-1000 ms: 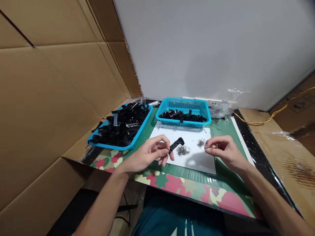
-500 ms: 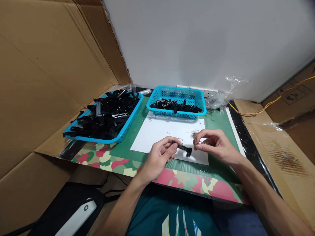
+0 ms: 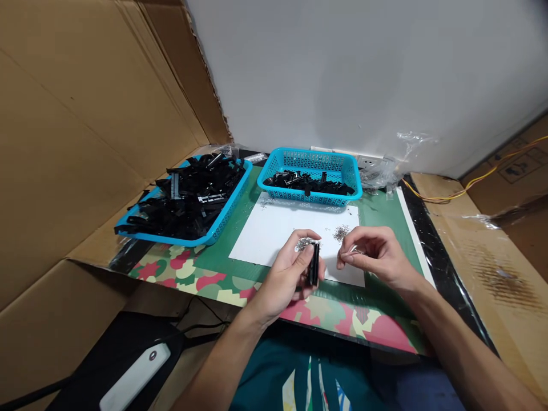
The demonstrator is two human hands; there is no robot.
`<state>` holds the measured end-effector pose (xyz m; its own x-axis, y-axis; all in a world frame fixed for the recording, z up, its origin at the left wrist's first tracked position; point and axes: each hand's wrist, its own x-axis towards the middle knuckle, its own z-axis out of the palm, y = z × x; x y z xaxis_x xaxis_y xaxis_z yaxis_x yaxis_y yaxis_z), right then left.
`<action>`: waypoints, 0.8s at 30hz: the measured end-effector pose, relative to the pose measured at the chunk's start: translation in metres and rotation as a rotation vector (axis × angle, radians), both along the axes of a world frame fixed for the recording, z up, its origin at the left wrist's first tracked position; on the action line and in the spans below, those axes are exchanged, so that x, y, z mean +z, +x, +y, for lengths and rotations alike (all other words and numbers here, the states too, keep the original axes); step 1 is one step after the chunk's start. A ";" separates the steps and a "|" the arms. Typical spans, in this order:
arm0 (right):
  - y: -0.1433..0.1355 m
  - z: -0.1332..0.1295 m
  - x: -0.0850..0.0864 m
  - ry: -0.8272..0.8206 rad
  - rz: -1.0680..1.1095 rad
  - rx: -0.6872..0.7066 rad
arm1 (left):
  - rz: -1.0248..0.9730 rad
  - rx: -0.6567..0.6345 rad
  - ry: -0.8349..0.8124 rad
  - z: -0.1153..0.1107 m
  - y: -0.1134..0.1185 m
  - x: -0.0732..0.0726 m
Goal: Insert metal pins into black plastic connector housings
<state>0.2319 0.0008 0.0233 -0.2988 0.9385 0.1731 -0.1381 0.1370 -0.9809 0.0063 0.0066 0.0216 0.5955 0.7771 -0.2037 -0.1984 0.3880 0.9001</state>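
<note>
My left hand (image 3: 287, 274) pinches black part (image 3: 315, 265); right hand (image 3: 379, 251), three o'clock, fingertips pressed together, can't tell on what; heap (image 3: 341, 233) at its ten o'clock

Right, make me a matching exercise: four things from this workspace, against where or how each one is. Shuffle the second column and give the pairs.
1. black piece
2. white sheet
3. yellow cord
4. left basket

A. along cardboard on the right
B. gripped by the left hand
C. heaped with black parts
D. flat on the green mat

Pairs: 1-B, 2-D, 3-A, 4-C
</note>
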 end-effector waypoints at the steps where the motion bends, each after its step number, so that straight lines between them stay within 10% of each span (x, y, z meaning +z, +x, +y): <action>1: 0.001 0.000 -0.001 0.002 -0.013 -0.004 | -0.017 0.006 -0.017 0.000 0.000 -0.001; 16: 0.001 -0.002 0.000 0.312 -0.339 -0.053 | 0.134 -0.034 0.034 -0.005 0.006 -0.003; 24: -0.006 -0.003 0.000 0.192 -0.416 -0.095 | 0.076 0.066 0.191 -0.005 0.009 -0.013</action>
<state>0.2258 -0.0022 0.0237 -0.2941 0.9276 0.2303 0.2838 0.3149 -0.9057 0.0156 0.0016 0.0086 0.5309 0.8425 -0.0917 -0.1462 0.1977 0.9693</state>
